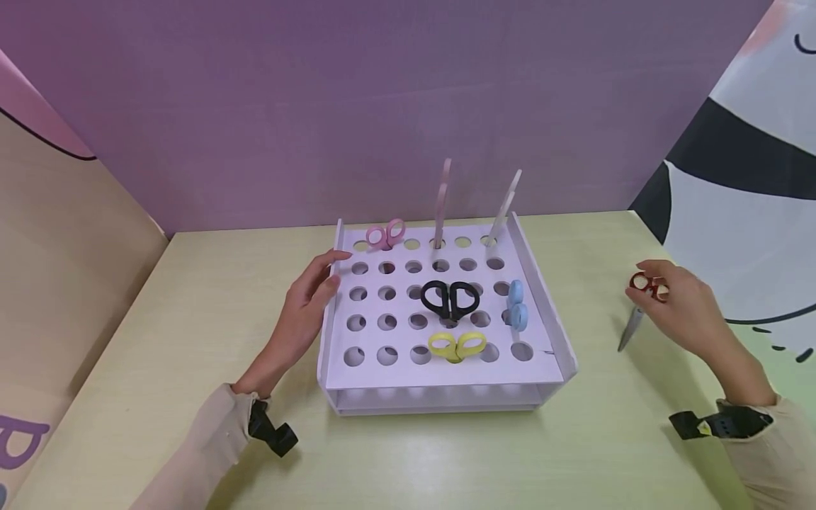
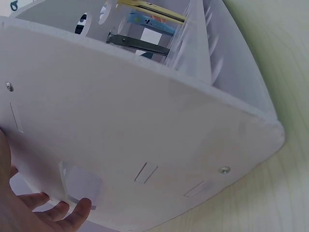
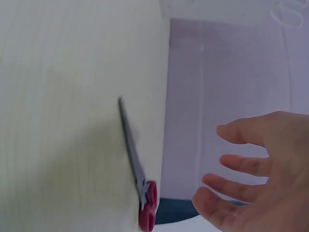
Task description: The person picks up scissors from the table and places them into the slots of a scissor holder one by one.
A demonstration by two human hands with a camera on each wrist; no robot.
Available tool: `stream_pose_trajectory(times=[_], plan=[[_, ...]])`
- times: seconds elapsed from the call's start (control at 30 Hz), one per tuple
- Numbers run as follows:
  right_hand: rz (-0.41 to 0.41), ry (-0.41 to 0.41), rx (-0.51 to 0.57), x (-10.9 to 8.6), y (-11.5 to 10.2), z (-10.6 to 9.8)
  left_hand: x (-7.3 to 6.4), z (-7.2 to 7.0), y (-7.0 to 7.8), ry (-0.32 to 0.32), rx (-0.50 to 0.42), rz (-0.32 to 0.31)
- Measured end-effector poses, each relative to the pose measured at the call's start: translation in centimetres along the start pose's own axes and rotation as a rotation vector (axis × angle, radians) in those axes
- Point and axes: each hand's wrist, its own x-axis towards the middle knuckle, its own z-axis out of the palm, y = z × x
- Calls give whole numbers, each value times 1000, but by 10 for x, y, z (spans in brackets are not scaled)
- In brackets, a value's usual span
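Observation:
A white rack (image 1: 395, 375) with rows of round holes stands on the table, holding several pairs of scissors. My left hand (image 1: 299, 304) rests at its left side wall (image 2: 120, 130), index finger reaching over the top edge. In the left wrist view other fingers touch the wall's outer face beside a cut-out. Right of the rack, red-handled scissors (image 3: 133, 159) lie on the table with blades pointing toward me. My right hand (image 1: 682, 304) hovers over their handles, its fingers loosely bent and apart from them in the right wrist view (image 3: 256, 174).
Black scissors (image 1: 450, 301), yellow scissors (image 1: 457, 347), light blue scissors (image 1: 518, 306) and small pink scissors (image 1: 385, 234) stand in holes. A taller pink pair (image 1: 441, 202) and a white pair (image 1: 503, 209) rise from the back row. A purple wall (image 1: 408, 106) borders the table (image 1: 433, 460).

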Motion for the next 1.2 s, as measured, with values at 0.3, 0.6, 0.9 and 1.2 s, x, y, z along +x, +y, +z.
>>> stream_pose_trajectory(times=[0.3, 0.6, 0.9, 1.2], plan=[[65, -52, -66, 8, 23, 1, -1, -1, -1, 7, 6, -6], [131, -201, -130, 16, 47, 2, -2, -2, -2, 10, 6, -4], [195, -396, -157, 21, 64, 2, -2, -1, -1, 13, 7, -5], [185, -382, -166, 21, 66, 0, 0, -1, -2, 16, 15, -1]])
